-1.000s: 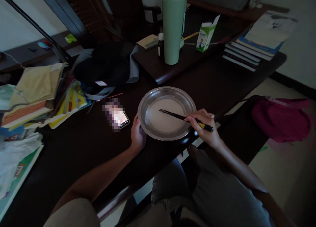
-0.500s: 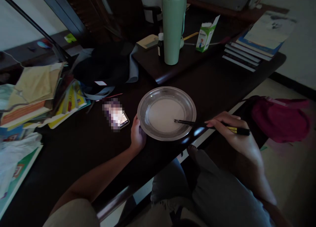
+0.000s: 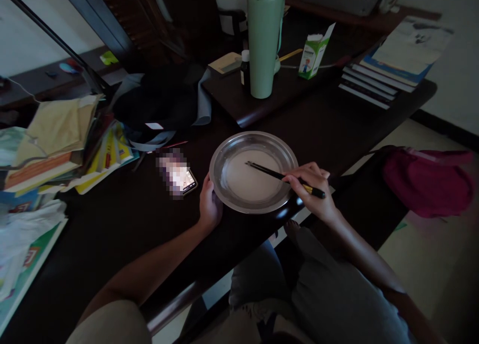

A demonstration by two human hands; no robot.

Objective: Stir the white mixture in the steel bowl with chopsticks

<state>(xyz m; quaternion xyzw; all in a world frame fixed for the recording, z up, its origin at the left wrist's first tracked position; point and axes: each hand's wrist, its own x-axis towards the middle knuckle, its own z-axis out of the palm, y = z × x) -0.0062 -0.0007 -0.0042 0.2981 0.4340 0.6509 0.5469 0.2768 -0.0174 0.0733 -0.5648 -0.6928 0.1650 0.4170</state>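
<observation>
A round metal bowl [image 3: 224, 194] with a wide rim rests on the dark table near its front edge. Pale, whitish stuff [image 3: 243, 177] covers its bottom; I cannot tell whether it is liquid or paste. My left hand [image 3: 210, 202] grips the bowl's left rim, with the thumb at the edge and the other fingers hidden below. My right hand [image 3: 312, 187] is closed around a pair of black chopsticks [image 3: 271, 172] with gold-coloured bands near the thick ends. Their tips reach over the middle of the bowl, at or in the whitish stuff.
Left of the bowl lies a lit phone [image 3: 189, 184], partly blurred. A black bag [image 3: 153, 102] and piled books and papers [image 3: 56, 124] fill the left side. Behind stand a green flask [image 3: 265, 45], a small dark bottle [image 3: 245, 72] and a green-white box [image 3: 313, 55]. Stacked books [image 3: 396, 65] lie at right.
My right hand has moved left, closer to the bowl's right rim. The chopstick tips have shifted left and slightly up across the whitish stuff. My left hand stays on the rim.
</observation>
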